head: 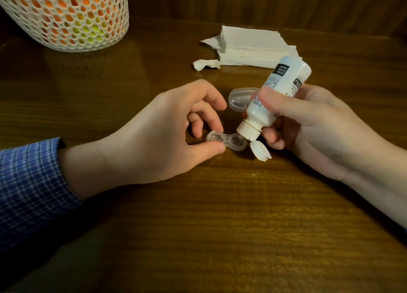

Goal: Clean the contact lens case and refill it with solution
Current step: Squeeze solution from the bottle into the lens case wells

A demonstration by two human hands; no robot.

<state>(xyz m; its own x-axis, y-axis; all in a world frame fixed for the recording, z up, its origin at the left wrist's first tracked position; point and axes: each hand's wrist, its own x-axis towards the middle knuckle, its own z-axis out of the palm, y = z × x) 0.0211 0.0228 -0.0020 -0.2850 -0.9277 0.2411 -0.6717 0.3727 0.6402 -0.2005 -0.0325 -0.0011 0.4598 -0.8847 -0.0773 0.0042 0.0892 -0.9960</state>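
Observation:
A clear two-well contact lens case (228, 141) lies on the wooden table (220, 215). My left hand (158, 132) pinches its left well between thumb and forefinger. My right hand (312, 125) grips a white solution bottle (275, 96), tilted nozzle-down, its flip cap (259, 150) hanging open. The nozzle sits just above the case's right well. A clear lid (239, 99) lies behind the bottle, partly hidden by it.
A stack of white tissues (253, 47) rests at the back of the table, with a crumpled scrap (204, 64) beside it. A white mesh basket (66, 15) holding orange and yellow items stands at the far left. A wooden wall runs behind.

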